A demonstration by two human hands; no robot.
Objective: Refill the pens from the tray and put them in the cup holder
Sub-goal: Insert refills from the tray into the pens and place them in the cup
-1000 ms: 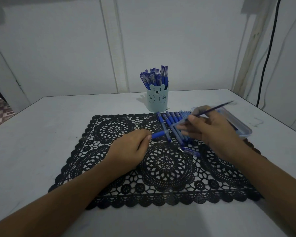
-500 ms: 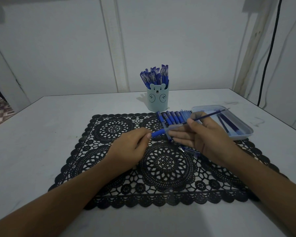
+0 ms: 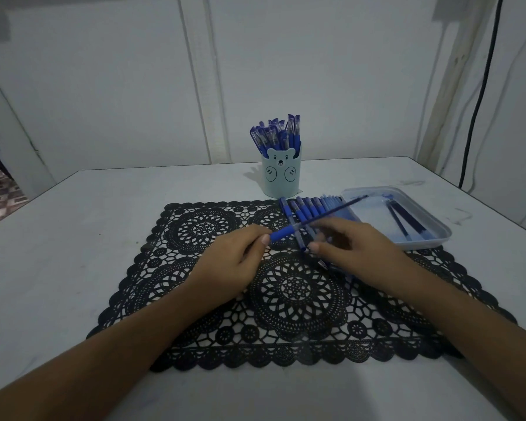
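We see the left hand (image 3: 234,256) resting low over a black lace mat (image 3: 295,302) on the white table (image 3: 73,238), its thumb and fingertips pinching the blue grip end of a pen (image 3: 283,233). A thin dark refill (image 3: 331,212) runs out of that grip, slanting up and to the right, and its far end lies over the near left corner of the tray (image 3: 425,245). The right hand (image 3: 353,247) sits just right of the pen with its fingers bent and the index finger stretched toward the left; it hangs over the near ends of a row of pens (image 3: 310,206). We cannot tell whether it grips anything or only rests there. The refill passes just beyond its knuckles. The row of pens lies side by side on the far edge of the mat, between the cup holder (image 3: 281,177) and the tray. The tray is a pale shallow plastic one, to the right of the row, with a few spare refills (image 3: 407,220) lying in it. The cup holder, light blue with a bear face, stands upright on the table just behind the mat and is packed with capped blue pens (image 3: 277,133). A black cable (image 3: 480,95) hangs down the wall at the right.
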